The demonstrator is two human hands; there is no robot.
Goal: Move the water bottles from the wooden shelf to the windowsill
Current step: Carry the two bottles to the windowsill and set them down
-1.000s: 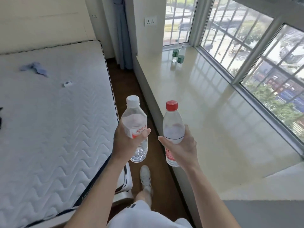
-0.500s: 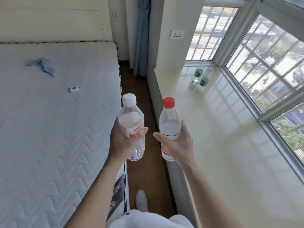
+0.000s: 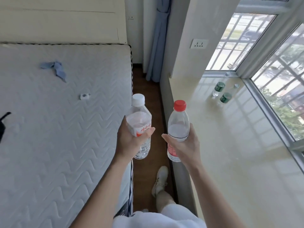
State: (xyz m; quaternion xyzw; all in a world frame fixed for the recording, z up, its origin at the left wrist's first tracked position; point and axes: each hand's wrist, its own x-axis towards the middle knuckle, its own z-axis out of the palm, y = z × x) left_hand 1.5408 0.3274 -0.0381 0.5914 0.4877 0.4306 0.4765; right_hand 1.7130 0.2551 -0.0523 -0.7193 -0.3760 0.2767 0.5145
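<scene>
My left hand [image 3: 131, 142] grips a clear water bottle with a white cap [image 3: 139, 116] upright over the narrow floor gap beside the bed. My right hand [image 3: 184, 145] grips a clear water bottle with a red cap [image 3: 179, 122] upright, level with the near edge of the glossy cream windowsill [image 3: 238, 145]. Two green-labelled bottles [image 3: 218, 88] [image 3: 225, 97] stand on the sill's far end by the window corner. The wooden shelf is not in view.
A bare white mattress [image 3: 57, 129] fills the left, with a blue cloth [image 3: 55, 69] and a small white item [image 3: 84, 96] on it. A brown floor strip [image 3: 146, 86] runs between bed and sill, ending at a blue curtain [image 3: 158, 46]. Barred windows [image 3: 279, 76] bound the sill's right.
I have walked forward along the gap with both bottles held the same way. The green-labelled bottles and the far wall have come closer, and the view has turned slightly left.
</scene>
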